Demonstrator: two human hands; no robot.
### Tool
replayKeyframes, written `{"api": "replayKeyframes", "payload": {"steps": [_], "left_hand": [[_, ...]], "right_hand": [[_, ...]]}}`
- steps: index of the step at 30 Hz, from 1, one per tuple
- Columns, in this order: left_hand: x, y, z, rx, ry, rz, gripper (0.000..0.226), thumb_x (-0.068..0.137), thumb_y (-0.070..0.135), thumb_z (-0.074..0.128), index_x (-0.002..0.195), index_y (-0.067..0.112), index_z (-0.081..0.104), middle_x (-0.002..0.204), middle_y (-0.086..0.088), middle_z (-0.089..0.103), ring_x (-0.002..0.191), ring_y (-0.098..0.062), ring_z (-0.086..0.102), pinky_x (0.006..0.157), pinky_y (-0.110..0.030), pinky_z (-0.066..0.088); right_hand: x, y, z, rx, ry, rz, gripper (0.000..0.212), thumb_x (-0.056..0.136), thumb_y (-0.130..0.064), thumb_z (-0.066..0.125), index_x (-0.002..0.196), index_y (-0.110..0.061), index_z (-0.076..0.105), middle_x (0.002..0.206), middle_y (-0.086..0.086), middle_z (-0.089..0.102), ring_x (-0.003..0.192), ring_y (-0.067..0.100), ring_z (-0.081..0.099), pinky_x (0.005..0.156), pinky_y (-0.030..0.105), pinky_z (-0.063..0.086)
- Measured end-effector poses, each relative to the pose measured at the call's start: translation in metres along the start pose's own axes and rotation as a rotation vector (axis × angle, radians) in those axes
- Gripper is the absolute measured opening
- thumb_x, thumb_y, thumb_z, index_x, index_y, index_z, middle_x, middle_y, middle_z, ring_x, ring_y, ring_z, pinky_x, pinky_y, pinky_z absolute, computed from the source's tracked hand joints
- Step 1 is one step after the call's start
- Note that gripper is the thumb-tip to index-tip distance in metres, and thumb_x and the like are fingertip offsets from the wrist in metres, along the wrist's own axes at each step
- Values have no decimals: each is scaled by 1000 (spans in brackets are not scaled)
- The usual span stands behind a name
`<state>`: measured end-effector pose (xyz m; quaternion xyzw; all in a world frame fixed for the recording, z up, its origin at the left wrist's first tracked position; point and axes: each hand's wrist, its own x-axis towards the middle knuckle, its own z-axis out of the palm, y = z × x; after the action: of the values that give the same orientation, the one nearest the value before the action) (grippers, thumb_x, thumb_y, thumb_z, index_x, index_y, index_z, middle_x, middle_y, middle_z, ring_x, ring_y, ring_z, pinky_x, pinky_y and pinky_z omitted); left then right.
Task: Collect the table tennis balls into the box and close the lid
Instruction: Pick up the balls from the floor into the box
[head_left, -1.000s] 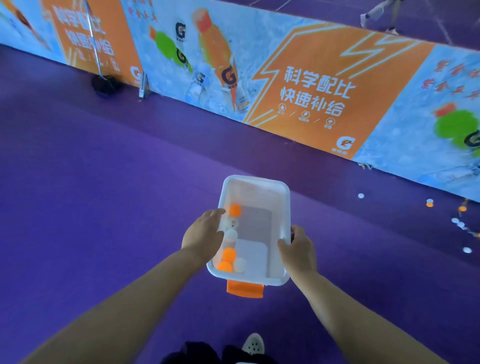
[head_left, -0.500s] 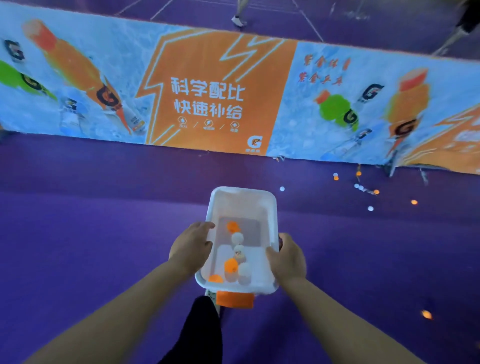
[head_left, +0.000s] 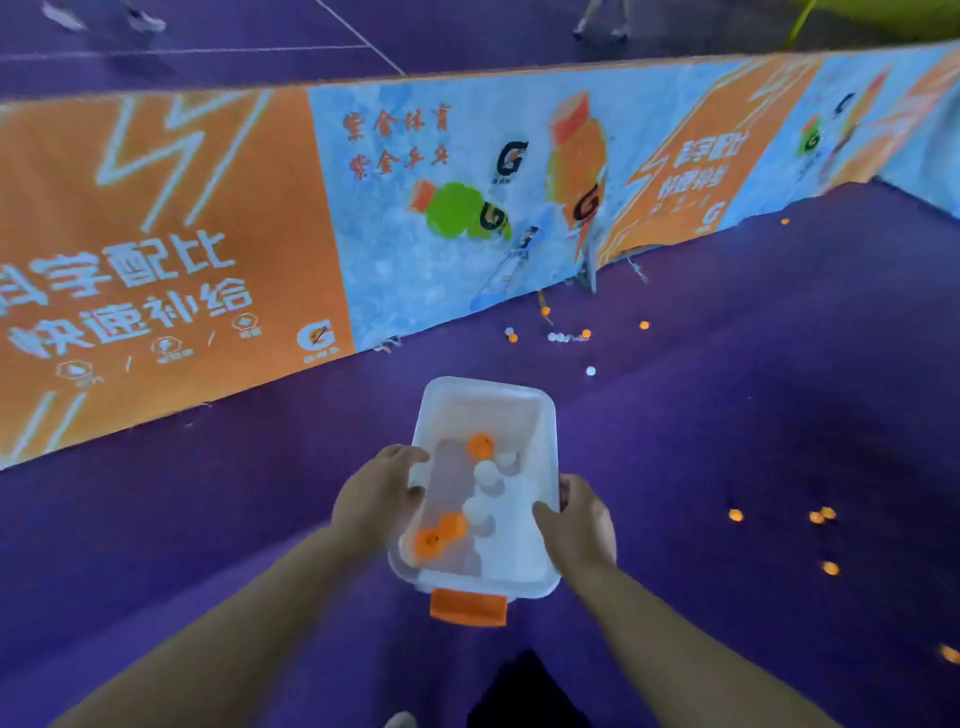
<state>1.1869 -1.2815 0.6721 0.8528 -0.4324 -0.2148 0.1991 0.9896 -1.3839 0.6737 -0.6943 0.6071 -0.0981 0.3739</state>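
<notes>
Gripping the box (head_left: 543, 415), left hand (head_left: 376, 499) and right hand (head_left: 579, 525).

Light even, moderately bright; source not in view. Translucent box (head_left: 485, 408) glows pale, far wall washed out, balls inside (head_left: 480, 447) soft-edged. Floor (head_left: 727, 431) right of the box falls into a broad darker patch. Banner (head_left: 171, 249) beyond the box bright, its lettering smeared by motion blur. Loose balls (head_left: 735, 515) right of the box bloom as orange smudges. Banner's top edge bows: wide-angle distortion, strongest farthest from the box.
</notes>
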Motion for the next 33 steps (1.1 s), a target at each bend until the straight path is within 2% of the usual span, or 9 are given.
{"api": "replayKeyframes", "payload": {"steps": [6,11,16,19,21,24,33], "left_hand": [[127,45,13,-7,-84,108,47,86,15,53,132,24,48,133,6,51,108,-19,58,78,-30,43],[245,84,26,-7,-113,139,46,86,16,54,131,22,49,131,2,53,104,-22,60,78,-33,47],[350,125,25,-20,-125,87,47,87,17,54,133,23,46,136,3,50,112,-20,58,82,-33,46],[401,144,23,-46,-136,67,47,88,19,53,134,24,45,134,2,52,111,-20,58,84,-34,46],[436,147,21,-60,-140,41,42,90,23,51,132,24,46,131,2,55,107,-20,59,83,-35,46],[492,142,21,-86,-147,-17,43,93,26,48,135,22,43,137,4,51,113,-20,57,91,-37,46],[684,117,29,-75,-203,-91,42,93,15,45,135,22,45,140,4,49,119,-19,54,92,-33,41]], "right_hand": [[110,-12,-23,8,87,92,22,80,-25,58,101,-23,54,88,-9,63,78,15,59,61,29,48],[226,-24,-39,-5,98,146,20,81,-26,57,101,-22,53,87,-9,63,76,15,60,56,27,44],[334,-49,-57,-26,73,181,15,83,-24,56,96,-18,50,85,-4,62,75,19,61,64,34,51],[388,-64,-66,-1,76,199,13,85,-22,56,95,-17,50,85,-3,61,74,18,58,63,33,49],[421,-72,-69,-3,80,203,13,86,-22,56,95,-17,49,86,-3,60,76,19,56,62,31,44],[470,-81,-68,-43,76,209,13,87,-23,56,94,-18,47,89,-2,60,79,20,56,63,29,40],[630,-108,-48,-146,66,303,12,88,-23,53,95,-17,46,86,-1,58,76,22,54,60,29,38]]}}
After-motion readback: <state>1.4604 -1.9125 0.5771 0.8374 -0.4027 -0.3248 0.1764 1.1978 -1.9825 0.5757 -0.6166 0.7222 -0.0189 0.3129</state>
